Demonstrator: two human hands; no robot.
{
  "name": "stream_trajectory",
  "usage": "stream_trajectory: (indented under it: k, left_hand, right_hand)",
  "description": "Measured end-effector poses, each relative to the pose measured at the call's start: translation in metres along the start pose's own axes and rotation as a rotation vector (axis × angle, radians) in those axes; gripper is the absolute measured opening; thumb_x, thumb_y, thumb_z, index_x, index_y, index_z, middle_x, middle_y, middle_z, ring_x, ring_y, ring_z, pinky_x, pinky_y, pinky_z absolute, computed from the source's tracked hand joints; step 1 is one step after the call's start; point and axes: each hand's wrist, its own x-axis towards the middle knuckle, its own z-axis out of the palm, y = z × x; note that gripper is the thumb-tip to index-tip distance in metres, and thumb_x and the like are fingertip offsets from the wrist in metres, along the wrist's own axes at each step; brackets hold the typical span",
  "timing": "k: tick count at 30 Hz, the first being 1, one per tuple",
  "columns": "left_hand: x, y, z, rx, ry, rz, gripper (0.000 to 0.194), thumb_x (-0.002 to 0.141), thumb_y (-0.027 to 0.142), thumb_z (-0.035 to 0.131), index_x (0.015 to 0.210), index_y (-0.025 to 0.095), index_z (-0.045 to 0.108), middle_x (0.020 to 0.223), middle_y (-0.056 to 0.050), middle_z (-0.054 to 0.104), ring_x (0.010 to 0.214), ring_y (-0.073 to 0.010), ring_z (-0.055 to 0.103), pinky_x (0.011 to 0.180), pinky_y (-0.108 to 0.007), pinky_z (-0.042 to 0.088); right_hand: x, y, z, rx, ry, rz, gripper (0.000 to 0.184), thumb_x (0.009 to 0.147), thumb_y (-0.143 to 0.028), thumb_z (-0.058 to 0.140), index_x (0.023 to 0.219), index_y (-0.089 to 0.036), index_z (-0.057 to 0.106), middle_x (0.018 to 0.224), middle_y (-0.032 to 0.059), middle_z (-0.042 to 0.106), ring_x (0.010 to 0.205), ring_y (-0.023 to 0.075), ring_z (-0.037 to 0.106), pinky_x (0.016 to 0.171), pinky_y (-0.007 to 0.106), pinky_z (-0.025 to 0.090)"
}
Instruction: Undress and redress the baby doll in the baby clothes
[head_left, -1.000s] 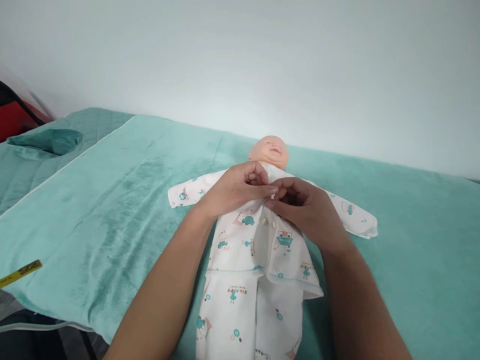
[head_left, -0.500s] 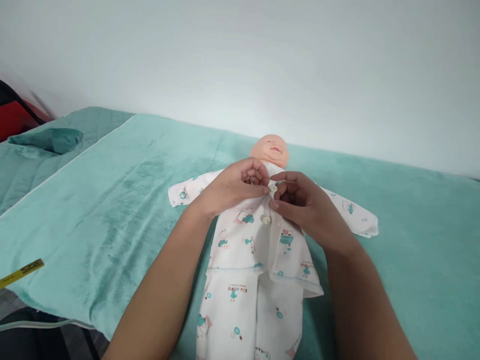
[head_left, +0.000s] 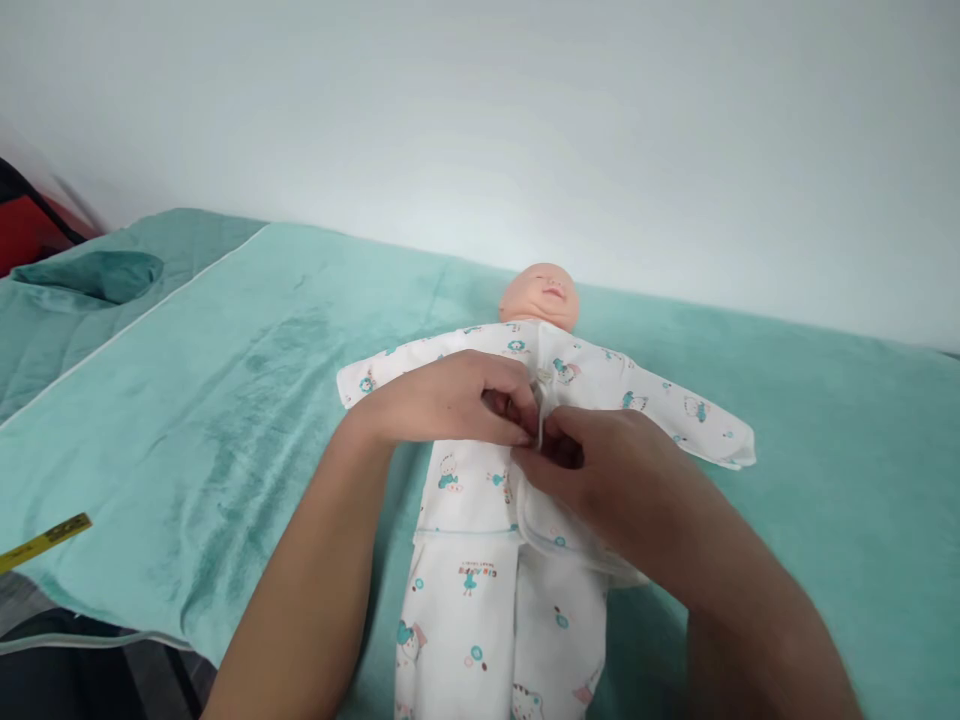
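A baby doll [head_left: 538,295] lies on its back, dressed in a white printed baby shirt [head_left: 469,490] and matching pants [head_left: 465,630]. My left hand [head_left: 472,395] pinches the shirt's front edge at mid chest. From the other side my right hand [head_left: 600,455] grips the opposite front edge, its fingertips meeting the left ones at the opening. The shirt's lower right flap is lifted and folded a little under my right hand. The button between my fingertips is hidden. Both doll sleeves stretch out to the sides.
The doll rests on a teal plush cover [head_left: 247,400] over a bed or table against a white wall [head_left: 480,130]. A quilted teal piece [head_left: 97,280] lies at the far left. A yellow strip [head_left: 45,542] sits near the left edge, with something red [head_left: 30,230] beyond.
Both hands have moved down the shirt front, from the upper button to the one below. The collar and upper chest now show, and the lower right flap has been pulled inward.
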Motion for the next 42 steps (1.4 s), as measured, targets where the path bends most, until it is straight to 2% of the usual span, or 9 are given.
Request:
stream_trajectory:
  k: [2,4,8,10,18,26,32,38,42]
  left_hand:
    - [0.001,0.0,0.004,0.028,0.027,0.0,0.01,0.076,0.024,0.064,0.084,0.022,0.07,0.084,0.0,0.063,0.074,-0.0131,0.056,0.061,-0.024,0.042]
    - [0.003,0.0,0.006,0.064,0.043,0.007,0.009,0.076,0.025,0.065,0.084,0.023,0.069,0.081,0.001,0.062,0.071,-0.0129,0.055,0.059,-0.024,0.04]
    - [0.004,-0.001,0.008,0.117,0.025,0.064,0.006,0.077,0.028,0.067,0.077,0.022,0.07,0.085,0.001,0.062,0.073,-0.0121,0.056,0.061,-0.024,0.04]
    - [0.003,-0.001,0.007,0.09,0.033,0.078,0.008,0.078,0.029,0.068,0.076,0.022,0.07,0.086,0.0,0.063,0.074,-0.0121,0.057,0.063,-0.024,0.041]
    - [0.0,0.003,0.005,-0.252,0.048,-0.016,0.017,0.078,0.035,0.071,0.077,0.018,0.07,0.07,0.0,0.065,0.064,-0.0112,0.056,0.059,-0.025,0.042]
    - [0.001,-0.002,0.007,-0.466,0.014,0.011,0.011,0.079,0.024,0.072,0.086,0.018,0.067,0.076,-0.001,0.068,0.07,-0.0121,0.063,0.062,-0.024,0.048]
    - [0.002,-0.003,0.008,-0.442,0.027,0.014,0.011,0.079,0.022,0.071,0.085,0.017,0.063,0.071,0.001,0.064,0.064,-0.0095,0.058,0.057,-0.023,0.044]
    - [0.003,-0.003,0.009,-0.437,0.028,0.013,0.011,0.08,0.022,0.07,0.083,0.017,0.061,0.068,0.002,0.062,0.062,-0.0086,0.058,0.054,-0.021,0.043]
    - [0.004,-0.003,0.009,-0.438,0.012,0.015,0.014,0.08,0.025,0.071,0.084,0.017,0.06,0.071,0.001,0.066,0.065,-0.0099,0.061,0.056,-0.022,0.046]
  right_hand:
    - [0.001,0.001,0.001,-0.045,0.02,0.02,0.035,0.081,-0.027,0.064,0.052,-0.022,0.045,0.048,-0.0012,0.051,0.042,0.0096,0.032,0.041,0.029,0.019]
    - [0.002,0.008,-0.002,0.011,-0.049,0.04,0.033,0.081,-0.026,0.063,0.053,-0.022,0.045,0.049,-0.002,0.051,0.043,0.0094,0.034,0.04,0.028,0.02]
    - [0.006,0.027,-0.011,0.351,-0.269,0.071,0.03,0.09,-0.035,0.057,0.062,-0.022,0.055,0.059,-0.0003,0.06,0.051,0.0121,0.052,0.045,0.025,0.037]
    - [0.009,0.033,-0.013,0.494,-0.309,0.074,0.034,0.092,-0.042,0.056,0.065,-0.021,0.057,0.059,0.0003,0.06,0.052,0.0127,0.055,0.047,0.025,0.041]
    - [0.012,0.036,-0.004,0.707,-0.213,-0.013,0.04,0.085,-0.051,0.067,0.061,-0.021,0.055,0.05,-0.0026,0.055,0.044,0.0105,0.052,0.043,0.023,0.039]
    - [0.015,0.037,-0.004,0.811,-0.278,0.002,0.04,0.088,-0.051,0.063,0.064,-0.019,0.067,0.055,0.0013,0.064,0.045,0.0107,0.057,0.043,0.022,0.043]
    - [0.016,0.04,-0.004,0.831,-0.285,-0.003,0.04,0.091,-0.051,0.06,0.069,-0.019,0.07,0.057,0.0015,0.065,0.046,0.0104,0.058,0.041,0.022,0.043]
    - [0.016,0.04,-0.004,0.806,-0.302,0.012,0.021,0.087,-0.039,0.069,0.081,-0.019,0.062,0.057,-0.0014,0.063,0.046,0.0104,0.059,0.041,0.02,0.044]
    - [0.014,0.035,-0.003,0.751,-0.284,0.059,0.022,0.083,-0.032,0.073,0.083,-0.021,0.054,0.056,-0.005,0.06,0.047,0.0097,0.058,0.04,0.018,0.044]
